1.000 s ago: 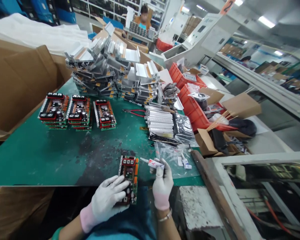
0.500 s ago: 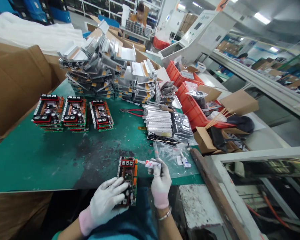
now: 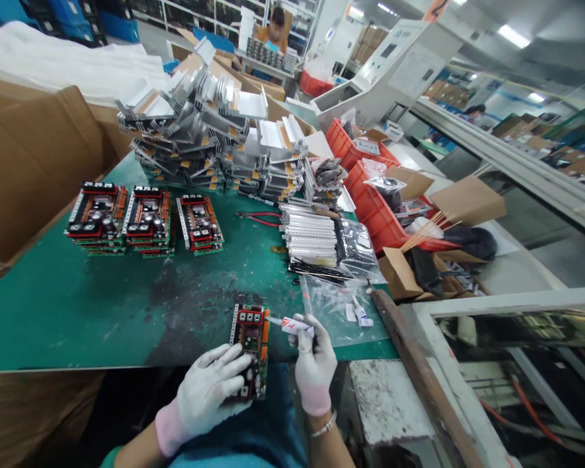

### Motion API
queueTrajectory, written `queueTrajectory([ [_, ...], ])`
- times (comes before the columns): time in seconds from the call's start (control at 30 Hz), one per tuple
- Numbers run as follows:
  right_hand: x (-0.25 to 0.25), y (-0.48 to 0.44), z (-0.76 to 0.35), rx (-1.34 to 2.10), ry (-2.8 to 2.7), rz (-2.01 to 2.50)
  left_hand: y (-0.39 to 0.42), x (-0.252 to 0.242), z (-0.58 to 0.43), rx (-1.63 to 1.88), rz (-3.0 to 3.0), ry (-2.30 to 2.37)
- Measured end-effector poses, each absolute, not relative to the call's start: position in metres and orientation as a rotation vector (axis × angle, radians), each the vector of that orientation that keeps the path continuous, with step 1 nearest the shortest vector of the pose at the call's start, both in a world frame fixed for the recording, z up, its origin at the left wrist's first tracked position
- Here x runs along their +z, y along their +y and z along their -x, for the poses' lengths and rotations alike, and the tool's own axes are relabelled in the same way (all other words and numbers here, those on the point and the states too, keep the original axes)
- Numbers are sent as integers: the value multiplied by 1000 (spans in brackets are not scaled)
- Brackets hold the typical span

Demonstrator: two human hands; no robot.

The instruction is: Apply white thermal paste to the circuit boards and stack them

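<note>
gloved left hand [image 3: 207, 383] clamps a circuit board [image 3: 250, 351] down at the near edge of the green work mat [image 3: 68, 325], fingers across its lower half, while the gloved right hand [image 3: 314, 364], apart from it, pinches a small white tube [image 3: 292, 326] with its nozzle right by the board's right edge. clear plastic bag [image 3: 341, 312] lies just right of the right hand, red-handled pliers [image 3: 253, 218] further away, stacked circuit boards [image 3: 97, 218] far left, and aluminium heat sinks [image 3: 190, 140] piled beyond them.
</note>
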State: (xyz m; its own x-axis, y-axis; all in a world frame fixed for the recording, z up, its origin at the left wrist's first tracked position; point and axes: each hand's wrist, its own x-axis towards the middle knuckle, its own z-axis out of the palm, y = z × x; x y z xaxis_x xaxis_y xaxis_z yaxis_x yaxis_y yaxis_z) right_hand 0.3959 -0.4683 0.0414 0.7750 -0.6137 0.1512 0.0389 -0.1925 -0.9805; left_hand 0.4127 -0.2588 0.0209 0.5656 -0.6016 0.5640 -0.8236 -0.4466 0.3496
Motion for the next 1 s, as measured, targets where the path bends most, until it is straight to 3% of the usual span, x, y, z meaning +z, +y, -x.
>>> queueTrajectory([
  [1.0,46,-472,-360,-726,363,1931,-254,26,-416,521,-2157,-1243],
])
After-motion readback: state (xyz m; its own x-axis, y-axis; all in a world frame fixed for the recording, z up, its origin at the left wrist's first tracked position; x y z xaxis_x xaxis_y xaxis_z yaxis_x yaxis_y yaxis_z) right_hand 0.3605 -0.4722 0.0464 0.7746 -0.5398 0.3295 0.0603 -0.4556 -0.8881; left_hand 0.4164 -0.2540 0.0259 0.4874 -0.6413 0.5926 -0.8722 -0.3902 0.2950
